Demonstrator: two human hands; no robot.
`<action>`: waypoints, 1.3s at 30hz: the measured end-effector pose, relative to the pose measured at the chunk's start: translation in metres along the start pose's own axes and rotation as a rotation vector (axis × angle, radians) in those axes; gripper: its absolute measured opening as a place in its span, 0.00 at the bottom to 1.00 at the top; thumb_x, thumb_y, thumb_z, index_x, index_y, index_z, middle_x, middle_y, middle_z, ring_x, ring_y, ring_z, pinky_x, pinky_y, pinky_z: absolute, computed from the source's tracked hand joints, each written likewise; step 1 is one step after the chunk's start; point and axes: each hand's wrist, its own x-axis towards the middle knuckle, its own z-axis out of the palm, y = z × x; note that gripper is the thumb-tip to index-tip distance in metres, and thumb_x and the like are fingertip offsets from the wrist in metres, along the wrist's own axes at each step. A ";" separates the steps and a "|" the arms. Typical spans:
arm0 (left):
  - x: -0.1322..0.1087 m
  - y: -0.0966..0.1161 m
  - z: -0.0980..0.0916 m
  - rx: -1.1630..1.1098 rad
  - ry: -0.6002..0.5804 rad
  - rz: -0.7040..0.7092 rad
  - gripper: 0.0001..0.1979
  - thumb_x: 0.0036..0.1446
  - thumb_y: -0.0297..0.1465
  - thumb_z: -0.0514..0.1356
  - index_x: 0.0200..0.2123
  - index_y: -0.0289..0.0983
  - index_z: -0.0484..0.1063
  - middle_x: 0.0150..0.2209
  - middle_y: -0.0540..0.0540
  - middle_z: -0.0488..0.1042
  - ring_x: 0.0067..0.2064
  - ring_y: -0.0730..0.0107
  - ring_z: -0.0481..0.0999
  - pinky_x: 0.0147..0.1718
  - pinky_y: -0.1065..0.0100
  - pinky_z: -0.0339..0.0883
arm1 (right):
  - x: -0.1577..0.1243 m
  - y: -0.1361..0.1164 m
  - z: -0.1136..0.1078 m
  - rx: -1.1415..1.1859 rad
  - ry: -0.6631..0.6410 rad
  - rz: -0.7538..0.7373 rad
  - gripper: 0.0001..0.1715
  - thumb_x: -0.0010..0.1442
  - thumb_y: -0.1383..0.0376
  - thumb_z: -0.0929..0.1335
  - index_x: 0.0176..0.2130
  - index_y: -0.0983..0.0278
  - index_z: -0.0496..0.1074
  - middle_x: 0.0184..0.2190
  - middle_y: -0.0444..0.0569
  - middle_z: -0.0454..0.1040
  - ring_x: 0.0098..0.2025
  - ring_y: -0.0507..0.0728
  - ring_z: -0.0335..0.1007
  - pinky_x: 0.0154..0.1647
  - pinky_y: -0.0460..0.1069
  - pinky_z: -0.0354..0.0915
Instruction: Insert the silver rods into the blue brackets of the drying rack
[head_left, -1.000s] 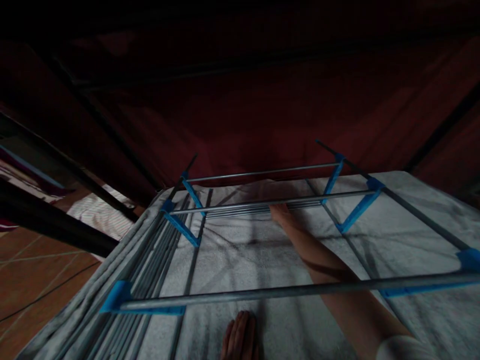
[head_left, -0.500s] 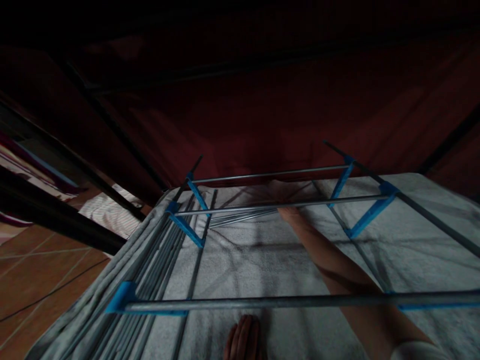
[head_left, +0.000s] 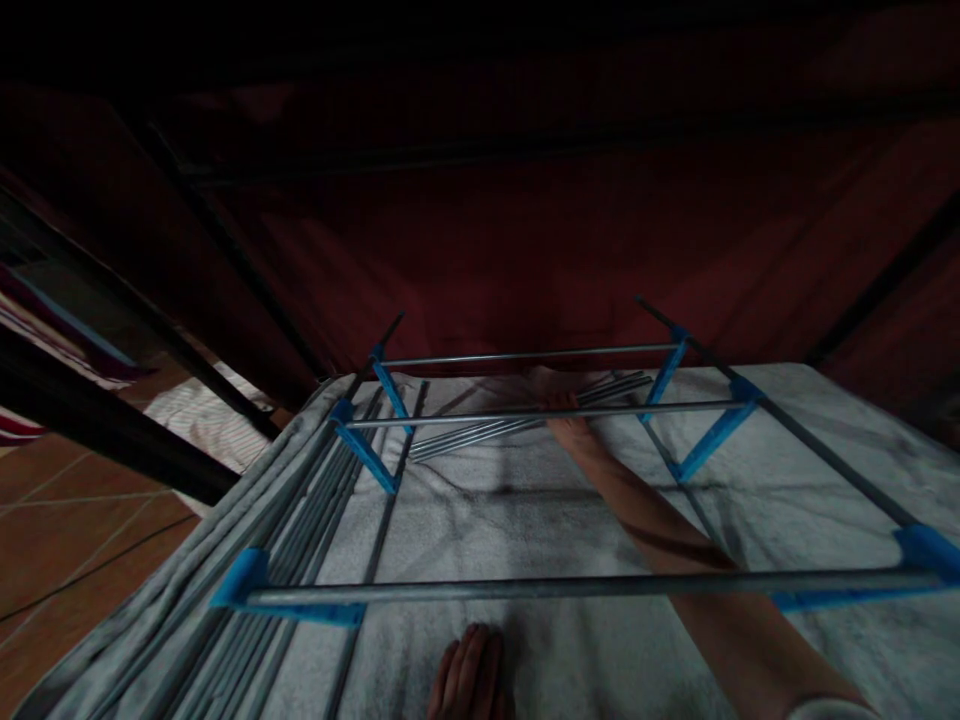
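My right hand (head_left: 562, 408) reaches under the crossbars of a frame and is closed round a bunch of thin grey metal tubes (head_left: 480, 433). The tubes stick out on both sides of the hand, and a crossbar partly covers the fingers. The frame has grey metal bars (head_left: 525, 590) joined by blue plastic corner brackets (head_left: 367, 458). At the bottom edge, my left hand (head_left: 469, 675) rests on the grey blanket (head_left: 450, 540), fingers side by side and holding nothing visible. Its wrist is out of view.
Several more grey tubes (head_left: 300, 560) lie in a row along the blanket's left side. Behind stands a dark red panel (head_left: 510, 250). Dark posts (head_left: 112, 430) rise at left, beside a tiled floor (head_left: 60, 540) with a striped cloth (head_left: 206, 420).
The bunched tubes now show to the right of my right hand as well, angled up at that end. My view has shifted slightly; my left hand stays on the blanket.
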 end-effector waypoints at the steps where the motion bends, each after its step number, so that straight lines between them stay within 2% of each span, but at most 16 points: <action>1: 0.000 0.000 0.000 -0.010 -0.018 -0.004 0.24 0.61 0.26 0.54 0.60 0.39 0.68 0.52 0.40 0.76 0.55 0.58 0.74 0.56 0.58 0.67 | 0.000 -0.002 -0.009 -0.007 -0.017 0.016 0.26 0.68 0.73 0.55 0.60 0.65 0.68 0.52 0.58 0.74 0.53 0.63 0.68 0.61 0.62 0.57; 4: 0.002 -0.001 -0.004 -0.034 -0.090 0.003 0.21 0.62 0.25 0.53 0.58 0.37 0.69 0.55 0.38 0.74 0.58 0.57 0.71 0.56 0.55 0.67 | -0.015 -0.013 -0.033 -0.020 -0.086 0.058 0.23 0.68 0.73 0.55 0.53 0.66 0.72 0.47 0.60 0.76 0.49 0.63 0.69 0.57 0.60 0.59; 9: 0.016 -0.004 -0.020 -0.058 -0.190 0.127 0.20 0.60 0.27 0.54 0.55 0.38 0.70 0.59 0.40 0.70 0.62 0.56 0.67 0.56 0.55 0.66 | -0.073 -0.042 -0.051 0.003 -0.153 0.121 0.19 0.68 0.73 0.57 0.50 0.67 0.72 0.47 0.59 0.74 0.50 0.62 0.68 0.55 0.58 0.58; 12: 0.024 -0.002 -0.027 -0.067 -0.170 0.091 0.21 0.59 0.23 0.54 0.55 0.37 0.70 0.57 0.41 0.71 0.61 0.57 0.68 0.57 0.56 0.64 | -0.106 -0.062 -0.053 0.031 -0.222 0.216 0.18 0.68 0.72 0.58 0.48 0.65 0.72 0.46 0.57 0.75 0.48 0.61 0.69 0.53 0.57 0.59; 15: 0.028 0.002 -0.026 -0.094 -0.130 0.010 0.21 0.61 0.26 0.53 0.57 0.34 0.68 0.56 0.40 0.72 0.59 0.59 0.70 0.56 0.56 0.65 | -0.140 -0.075 -0.052 0.033 -0.224 0.265 0.18 0.67 0.73 0.59 0.50 0.64 0.72 0.47 0.55 0.75 0.48 0.61 0.69 0.52 0.57 0.61; 19: 0.024 0.000 -0.021 -0.125 -0.054 -0.005 0.19 0.63 0.29 0.53 0.56 0.35 0.69 0.55 0.40 0.73 0.56 0.60 0.72 0.53 0.58 0.69 | -0.192 -0.080 -0.057 0.094 -0.190 0.209 0.24 0.66 0.76 0.58 0.54 0.63 0.72 0.49 0.56 0.75 0.53 0.62 0.68 0.56 0.57 0.59; 22: 0.017 -0.004 -0.025 -0.186 -0.005 0.057 0.20 0.62 0.24 0.51 0.55 0.37 0.71 0.54 0.43 0.75 0.55 0.64 0.73 0.51 0.65 0.71 | -0.225 -0.079 -0.066 0.173 -0.232 0.135 0.26 0.63 0.79 0.57 0.51 0.63 0.74 0.46 0.55 0.76 0.51 0.61 0.70 0.56 0.56 0.60; 25: 0.007 -0.002 -0.041 -0.265 0.034 0.226 0.25 0.57 0.19 0.49 0.54 0.40 0.72 0.52 0.47 0.76 0.54 0.69 0.74 0.52 0.71 0.69 | -0.246 -0.081 -0.071 0.218 -0.255 0.053 0.29 0.60 0.82 0.56 0.50 0.63 0.74 0.46 0.53 0.76 0.50 0.59 0.70 0.55 0.54 0.61; 28: 0.002 0.008 -0.067 -0.321 -0.013 0.303 0.24 0.57 0.19 0.50 0.52 0.41 0.73 0.52 0.47 0.77 0.56 0.68 0.73 0.55 0.70 0.68 | -0.261 -0.082 -0.067 0.243 -0.280 0.042 0.32 0.58 0.82 0.56 0.52 0.63 0.74 0.49 0.53 0.75 0.49 0.59 0.71 0.54 0.53 0.62; 31: 0.006 0.014 -0.090 -0.334 -0.098 0.240 0.23 0.58 0.19 0.51 0.52 0.40 0.73 0.53 0.45 0.75 0.58 0.66 0.71 0.57 0.65 0.67 | -0.278 -0.081 -0.057 0.246 -0.265 0.006 0.36 0.56 0.84 0.55 0.54 0.62 0.74 0.52 0.53 0.75 0.50 0.58 0.72 0.55 0.52 0.62; 34: 0.009 0.012 -0.106 -0.315 -0.151 0.135 0.22 0.59 0.19 0.52 0.53 0.41 0.73 0.54 0.46 0.75 0.58 0.66 0.71 0.57 0.64 0.68 | -0.301 -0.076 -0.046 0.211 -0.206 -0.020 0.37 0.54 0.84 0.56 0.54 0.63 0.74 0.53 0.53 0.75 0.52 0.58 0.72 0.58 0.52 0.62; 39: 0.005 0.011 -0.117 -0.340 -0.156 0.035 0.21 0.61 0.19 0.54 0.53 0.41 0.73 0.54 0.46 0.75 0.59 0.65 0.71 0.59 0.61 0.67 | -0.333 -0.070 -0.041 0.115 -0.052 -0.017 0.36 0.53 0.83 0.56 0.54 0.64 0.73 0.53 0.54 0.74 0.51 0.60 0.73 0.56 0.54 0.63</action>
